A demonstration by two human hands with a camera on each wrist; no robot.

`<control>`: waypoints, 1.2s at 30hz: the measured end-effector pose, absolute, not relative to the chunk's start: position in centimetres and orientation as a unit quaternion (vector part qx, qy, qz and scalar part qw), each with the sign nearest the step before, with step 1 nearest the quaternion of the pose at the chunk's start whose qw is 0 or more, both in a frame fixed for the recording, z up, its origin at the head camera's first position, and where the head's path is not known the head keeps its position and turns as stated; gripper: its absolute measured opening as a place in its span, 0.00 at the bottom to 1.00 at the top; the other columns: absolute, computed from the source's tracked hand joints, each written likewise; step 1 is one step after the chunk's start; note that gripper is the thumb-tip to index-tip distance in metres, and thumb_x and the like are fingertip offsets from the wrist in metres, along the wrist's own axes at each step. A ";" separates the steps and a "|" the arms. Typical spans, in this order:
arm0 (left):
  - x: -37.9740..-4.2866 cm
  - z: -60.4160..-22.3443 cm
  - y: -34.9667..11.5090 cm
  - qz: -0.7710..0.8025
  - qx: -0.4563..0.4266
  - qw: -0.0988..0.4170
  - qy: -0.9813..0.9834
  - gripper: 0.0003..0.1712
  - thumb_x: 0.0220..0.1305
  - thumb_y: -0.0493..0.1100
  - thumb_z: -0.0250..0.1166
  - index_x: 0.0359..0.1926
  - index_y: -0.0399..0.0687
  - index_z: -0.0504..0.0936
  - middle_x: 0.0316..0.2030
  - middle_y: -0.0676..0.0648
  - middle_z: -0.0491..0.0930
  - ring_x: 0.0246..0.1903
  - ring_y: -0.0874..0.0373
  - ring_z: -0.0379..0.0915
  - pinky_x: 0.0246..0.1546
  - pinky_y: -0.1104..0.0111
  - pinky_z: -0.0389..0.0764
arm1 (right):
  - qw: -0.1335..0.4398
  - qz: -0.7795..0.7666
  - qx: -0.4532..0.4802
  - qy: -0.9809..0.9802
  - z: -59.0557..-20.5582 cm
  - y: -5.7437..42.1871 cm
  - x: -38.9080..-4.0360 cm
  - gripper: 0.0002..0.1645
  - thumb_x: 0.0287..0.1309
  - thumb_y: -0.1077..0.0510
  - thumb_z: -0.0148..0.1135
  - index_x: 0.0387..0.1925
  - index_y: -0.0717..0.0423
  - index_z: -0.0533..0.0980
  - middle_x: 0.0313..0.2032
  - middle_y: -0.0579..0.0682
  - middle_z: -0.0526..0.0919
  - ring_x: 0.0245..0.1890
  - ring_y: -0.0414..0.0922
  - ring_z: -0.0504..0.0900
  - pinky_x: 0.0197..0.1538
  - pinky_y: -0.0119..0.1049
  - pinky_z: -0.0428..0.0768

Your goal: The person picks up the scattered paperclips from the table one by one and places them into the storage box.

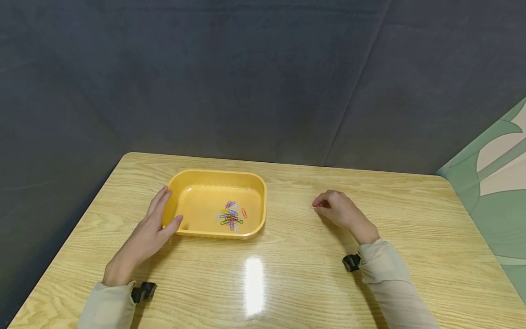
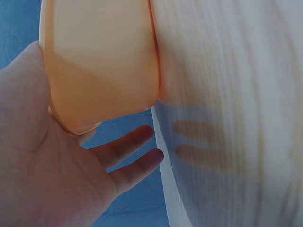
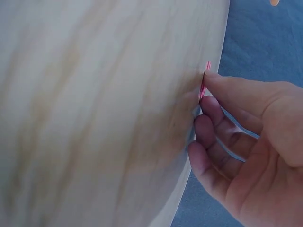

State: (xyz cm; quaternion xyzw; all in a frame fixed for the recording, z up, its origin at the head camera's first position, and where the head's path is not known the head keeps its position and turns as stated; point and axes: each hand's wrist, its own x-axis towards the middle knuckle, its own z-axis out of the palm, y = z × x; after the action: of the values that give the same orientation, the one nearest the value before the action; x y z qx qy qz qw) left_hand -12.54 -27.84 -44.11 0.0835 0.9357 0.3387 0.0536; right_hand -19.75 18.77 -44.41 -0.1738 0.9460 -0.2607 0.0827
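Note:
A yellow plastic tray (image 1: pixel 256 235) stands on the left part of the table, with several coloured paper clips (image 1: pixel 231 216) piled loosely toward its right end. At the tray's left end, my left hand (image 1: pixel 149 228) rests against the corner, its fingers spread and fairly straight, the thumb near the front rim. In the left wrist view, two fingers (image 2: pixel 128 144) extend below the tray without touching it. To the right of the tray, my right hand (image 1: pixel 339 211) pinches a pink paper clip (image 3: pixel 203 90) between thumb and forefinger, at or just above the table; exact contact is unclear.
The light wood-grain table (image 1: pixel 296 274) ends at a dark blue cloth partition (image 1: pixel 246 82) along the back. A green and cream patterned panel (image 1: pixel 493 196) borders the right side. Light glares off the tabletop in front of the tray.

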 end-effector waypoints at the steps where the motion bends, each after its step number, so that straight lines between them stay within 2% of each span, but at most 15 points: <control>1: -12.5 -44.1 -27.8 0.339 0.084 0.054 0.936 0.46 0.75 0.55 0.52 0.79 0.42 0.38 0.80 0.43 0.31 0.73 0.30 0.49 0.61 0.33 0.63 | 0.081 -0.261 -0.177 0.945 -44.4 18.7 -19.7 0.05 0.61 0.66 0.64 0.37 0.62 0.85 0.35 0.54 0.86 0.33 0.43 0.79 0.38 0.35 0.78; 7: -12.6 -44.2 -27.9 0.339 0.086 0.052 0.936 0.46 0.75 0.56 0.52 0.79 0.42 0.39 0.80 0.43 0.32 0.73 0.30 0.48 0.61 0.33 0.63 | 0.082 -0.265 -0.190 0.942 -44.3 18.6 -19.8 0.05 0.62 0.67 0.63 0.35 0.62 0.84 0.34 0.55 0.86 0.32 0.42 0.79 0.36 0.34 0.77; 16: -12.8 -44.4 -27.9 0.334 0.087 0.050 0.937 0.46 0.76 0.57 0.50 0.79 0.42 0.39 0.80 0.43 0.31 0.72 0.29 0.49 0.61 0.33 0.63 | 0.089 -0.261 -0.197 0.941 -44.2 18.5 -19.8 0.07 0.67 0.68 0.57 0.38 0.65 0.82 0.38 0.58 0.85 0.35 0.45 0.80 0.40 0.40 0.80; 24: -12.7 -44.2 -27.9 0.335 0.087 0.054 0.937 0.46 0.76 0.57 0.51 0.79 0.42 0.38 0.80 0.43 0.31 0.73 0.30 0.49 0.61 0.34 0.64 | 0.070 -0.246 -0.198 0.946 -44.4 18.5 -19.8 0.07 0.68 0.67 0.56 0.39 0.65 0.80 0.39 0.59 0.85 0.38 0.48 0.81 0.43 0.44 0.81; 32: -12.7 -44.4 -27.9 0.337 0.088 0.051 0.936 0.46 0.76 0.57 0.51 0.79 0.42 0.39 0.80 0.43 0.31 0.73 0.30 0.48 0.61 0.33 0.63 | 0.044 -0.258 -0.201 0.944 -44.7 18.6 -19.8 0.09 0.71 0.61 0.54 0.41 0.62 0.80 0.38 0.54 0.86 0.30 0.41 0.76 0.37 0.37 0.76; 36: -12.6 -44.5 -28.0 0.337 0.089 0.046 0.936 0.46 0.75 0.56 0.51 0.79 0.41 0.40 0.80 0.43 0.32 0.74 0.31 0.46 0.61 0.32 0.62 | 0.039 -0.275 -0.206 0.938 -44.7 18.4 -19.8 0.10 0.70 0.62 0.56 0.43 0.62 0.82 0.40 0.55 0.87 0.34 0.43 0.81 0.38 0.38 0.79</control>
State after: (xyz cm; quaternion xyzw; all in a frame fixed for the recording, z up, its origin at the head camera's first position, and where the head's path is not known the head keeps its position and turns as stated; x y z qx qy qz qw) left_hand -12.65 -27.96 -44.49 0.0886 0.9363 0.3368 0.0460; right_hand -19.76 18.36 -44.71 -0.2056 0.9383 -0.2753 0.0393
